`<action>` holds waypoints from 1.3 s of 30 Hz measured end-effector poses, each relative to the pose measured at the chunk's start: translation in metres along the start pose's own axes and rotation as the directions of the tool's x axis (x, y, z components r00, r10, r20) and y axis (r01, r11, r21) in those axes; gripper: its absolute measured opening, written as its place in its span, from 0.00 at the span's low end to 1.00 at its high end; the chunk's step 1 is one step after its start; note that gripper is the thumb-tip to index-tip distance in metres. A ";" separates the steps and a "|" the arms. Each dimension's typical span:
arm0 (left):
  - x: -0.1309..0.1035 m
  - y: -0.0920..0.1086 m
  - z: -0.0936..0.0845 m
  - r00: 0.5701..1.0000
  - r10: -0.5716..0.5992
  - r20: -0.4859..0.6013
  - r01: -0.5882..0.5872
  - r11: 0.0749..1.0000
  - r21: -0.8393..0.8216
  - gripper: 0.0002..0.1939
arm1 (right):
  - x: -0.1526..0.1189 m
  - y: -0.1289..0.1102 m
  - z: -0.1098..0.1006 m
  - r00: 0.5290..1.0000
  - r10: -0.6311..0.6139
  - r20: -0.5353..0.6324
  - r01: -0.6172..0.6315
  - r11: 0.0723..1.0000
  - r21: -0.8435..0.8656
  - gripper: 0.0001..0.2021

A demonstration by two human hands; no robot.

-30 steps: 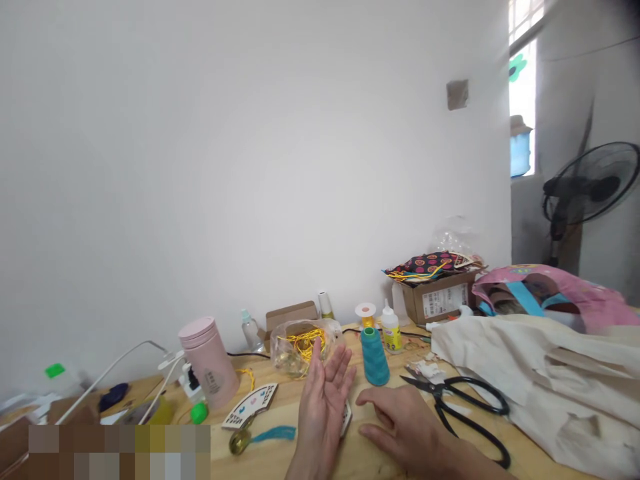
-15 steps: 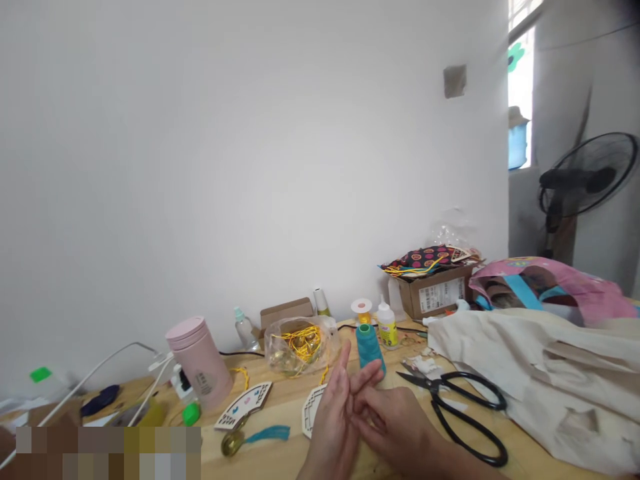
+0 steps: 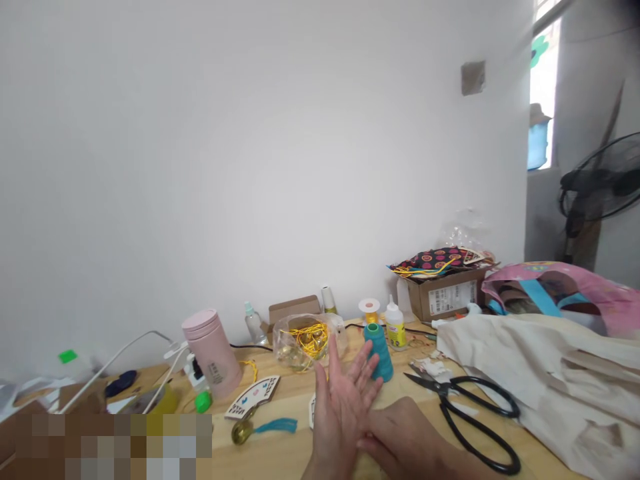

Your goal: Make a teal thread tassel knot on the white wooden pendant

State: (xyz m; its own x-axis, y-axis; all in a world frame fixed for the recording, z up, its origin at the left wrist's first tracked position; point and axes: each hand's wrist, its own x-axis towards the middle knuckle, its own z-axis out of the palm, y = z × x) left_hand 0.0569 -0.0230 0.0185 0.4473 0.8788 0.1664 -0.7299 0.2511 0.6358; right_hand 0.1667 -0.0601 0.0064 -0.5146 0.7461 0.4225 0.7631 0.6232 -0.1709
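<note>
My left hand [image 3: 341, 400] is palm up over the table, fingers spread, with no object visible in it. Against the heel of that palm rests my right hand [image 3: 400, 427], its fingers curled; anything inside them is hidden. A teal thread cone [image 3: 379, 357] stands just behind my left fingertips. Partly covered by my left hand is a pale openwork piece [image 3: 312, 412]. To the left lie a fan-shaped decorated piece [image 3: 254, 397] and a brass-coloured round ornament [image 3: 242, 432] with a teal tassel [image 3: 276, 425]. Black-handled scissors [image 3: 450, 387] lie open to the right.
A pink tumbler [image 3: 213, 353] stands left, near white cables. Along the back are a plastic bag of yellow cords [image 3: 307, 340], a glue bottle [image 3: 395, 327], a yellow spool [image 3: 371, 311] and a cardboard box [image 3: 445, 297]. White cloth [image 3: 540, 373] and a pink bag [image 3: 595, 293] fill the right.
My left fingers have spread apart and the palm has turned up. My right hand has slid from the left fingers down to the palm's heel. The view has swung slightly left.
</note>
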 end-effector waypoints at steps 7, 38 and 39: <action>-0.001 0.007 -0.004 0.998 0.013 0.057 -0.007 0.994 -0.106 0.32 | 0.000 0.003 -0.002 0.997 0.042 0.065 -0.045 0.998 0.051 0.06; -0.002 0.031 -0.018 0.952 0.162 -0.258 -0.229 0.939 -0.255 0.21 | -0.002 0.013 0.007 0.981 0.042 0.189 -0.050 0.998 0.039 0.10; -0.001 0.031 -0.018 0.951 0.167 -0.261 -0.229 0.947 -0.227 0.21 | -0.001 0.011 0.004 0.979 0.006 0.205 -0.010 1.000 0.017 0.10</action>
State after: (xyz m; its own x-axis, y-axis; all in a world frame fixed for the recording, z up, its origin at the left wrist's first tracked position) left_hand 0.0247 -0.0091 0.0241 0.1684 0.9834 0.0678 -0.9105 0.1288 0.3930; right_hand 0.1738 -0.0526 0.0003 -0.5791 0.7822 0.2299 0.7614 0.6197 -0.1903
